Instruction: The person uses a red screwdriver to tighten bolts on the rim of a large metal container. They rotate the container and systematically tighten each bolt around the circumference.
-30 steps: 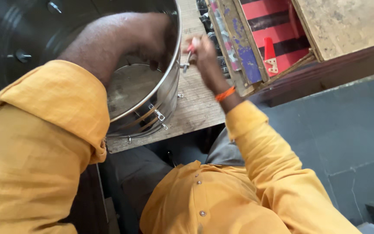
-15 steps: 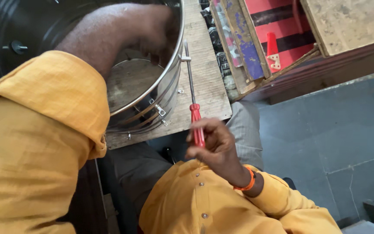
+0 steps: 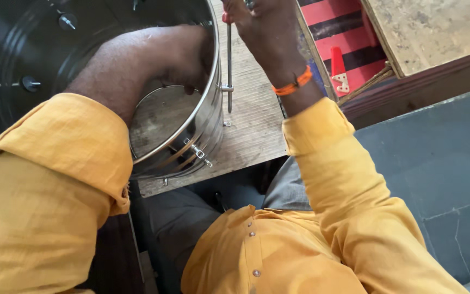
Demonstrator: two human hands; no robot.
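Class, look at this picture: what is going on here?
A person in a yellow shirt works on a steel drum lying on a wooden table. The left hand reaches inside the drum. The right hand grips a screwdriver, its shaft pointing down the drum's outer wall beside a small fitting.

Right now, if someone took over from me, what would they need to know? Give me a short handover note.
Left hand: reaches down inside the steel drum, against its inner wall; what it grips is hidden.
Right hand: holds the screwdriver, its shaft pointing down the drum's outer wall beside a small bolt.
The drum lies on its side on the wooden bench. More fittings stick out lower on its wall.
Done or left: the view cannot show which bolts are tight.
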